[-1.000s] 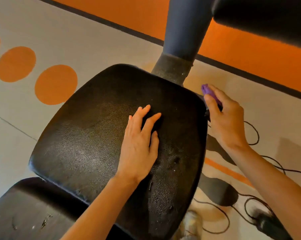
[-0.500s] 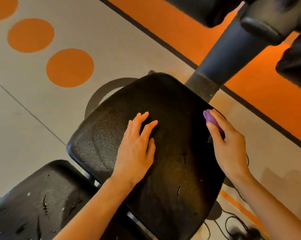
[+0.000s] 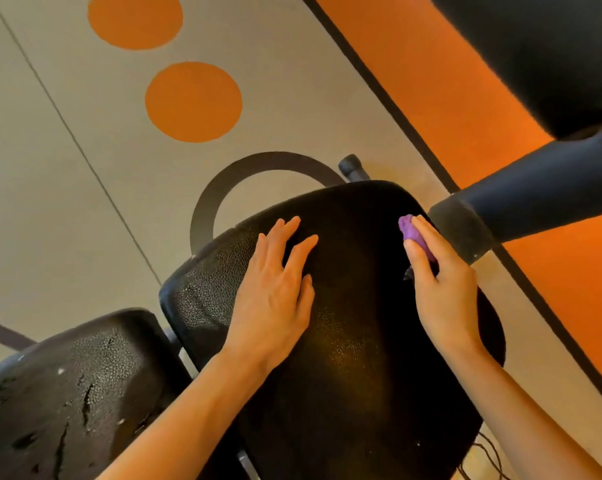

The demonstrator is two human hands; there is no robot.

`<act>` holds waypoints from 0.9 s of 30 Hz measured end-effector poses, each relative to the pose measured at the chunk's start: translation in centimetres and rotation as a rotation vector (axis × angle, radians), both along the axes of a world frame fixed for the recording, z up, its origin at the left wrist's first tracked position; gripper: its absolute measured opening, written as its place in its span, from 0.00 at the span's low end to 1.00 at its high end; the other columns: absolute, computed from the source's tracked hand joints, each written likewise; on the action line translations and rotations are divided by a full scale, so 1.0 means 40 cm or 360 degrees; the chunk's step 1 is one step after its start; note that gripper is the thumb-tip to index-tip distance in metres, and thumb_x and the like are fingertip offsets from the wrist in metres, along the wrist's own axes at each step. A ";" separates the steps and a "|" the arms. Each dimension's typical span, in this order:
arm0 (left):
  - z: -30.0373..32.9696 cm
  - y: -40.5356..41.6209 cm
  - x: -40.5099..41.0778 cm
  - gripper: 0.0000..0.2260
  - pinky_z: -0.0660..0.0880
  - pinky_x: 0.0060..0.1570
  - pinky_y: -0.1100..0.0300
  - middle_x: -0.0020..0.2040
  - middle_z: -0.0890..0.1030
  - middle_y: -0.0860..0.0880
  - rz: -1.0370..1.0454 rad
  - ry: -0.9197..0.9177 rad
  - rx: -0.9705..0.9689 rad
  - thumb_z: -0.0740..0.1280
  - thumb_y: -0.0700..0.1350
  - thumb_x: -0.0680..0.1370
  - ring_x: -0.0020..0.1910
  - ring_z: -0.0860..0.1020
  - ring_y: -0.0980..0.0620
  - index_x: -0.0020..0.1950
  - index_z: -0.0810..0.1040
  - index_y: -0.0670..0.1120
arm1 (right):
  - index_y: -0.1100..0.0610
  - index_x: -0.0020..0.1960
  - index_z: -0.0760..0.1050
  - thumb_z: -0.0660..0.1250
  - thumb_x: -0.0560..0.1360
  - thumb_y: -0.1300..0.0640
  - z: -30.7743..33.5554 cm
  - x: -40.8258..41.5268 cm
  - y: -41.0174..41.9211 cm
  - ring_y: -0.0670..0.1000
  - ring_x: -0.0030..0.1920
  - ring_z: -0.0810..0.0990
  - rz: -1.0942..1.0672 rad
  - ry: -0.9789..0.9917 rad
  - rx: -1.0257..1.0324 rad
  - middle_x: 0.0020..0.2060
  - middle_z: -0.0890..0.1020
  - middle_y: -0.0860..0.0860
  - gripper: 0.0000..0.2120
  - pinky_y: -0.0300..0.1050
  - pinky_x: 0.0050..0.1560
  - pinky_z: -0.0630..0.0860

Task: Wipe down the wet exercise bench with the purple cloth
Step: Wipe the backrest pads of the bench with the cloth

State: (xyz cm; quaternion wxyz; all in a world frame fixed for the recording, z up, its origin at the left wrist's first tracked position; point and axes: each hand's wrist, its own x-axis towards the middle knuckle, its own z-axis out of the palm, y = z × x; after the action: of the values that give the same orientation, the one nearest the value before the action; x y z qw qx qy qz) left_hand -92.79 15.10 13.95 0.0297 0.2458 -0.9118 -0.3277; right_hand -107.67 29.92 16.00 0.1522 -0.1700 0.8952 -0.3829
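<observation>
The black padded seat of the exercise bench (image 3: 355,341) fills the middle of the view, its textured surface glistening. My left hand (image 3: 275,292) lies flat on the pad with the fingers spread, holding nothing. At the pad's far right edge my right hand (image 3: 444,289) grips the bunched purple cloth (image 3: 412,233); only the cloth's front part shows past the fingers. A second black pad (image 3: 67,393) at lower left carries water streaks and drops.
A dark padded post (image 3: 521,206) rises from the right of the seat toward a black pad (image 3: 541,53) at upper right. The floor is beige with orange circles (image 3: 193,102), a dark ring and an orange band. Thin cables (image 3: 489,455) lie at lower right.
The view has swung, so the seat sits further right and lower. My right hand with the cloth has come from beside the pad's edge onto its far right corner. My left hand stays flat on the pad.
</observation>
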 end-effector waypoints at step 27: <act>-0.029 -0.067 -0.054 0.23 0.56 0.76 0.50 0.71 0.72 0.44 0.0258 -0.0199 -0.0259 0.55 0.51 0.81 0.71 0.69 0.49 0.75 0.67 0.43 | 0.50 0.55 0.76 0.57 0.82 0.53 -0.076 -0.261 -0.228 0.23 0.47 0.71 0.0436 -0.0205 0.0317 0.45 0.77 0.35 0.10 0.16 0.45 0.64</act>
State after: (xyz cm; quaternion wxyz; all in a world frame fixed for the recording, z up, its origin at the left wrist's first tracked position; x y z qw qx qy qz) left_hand -94.95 12.43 12.78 0.0190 0.3353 -0.9125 -0.2334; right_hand -118.11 20.80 12.95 0.2762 -0.2496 0.8855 -0.2781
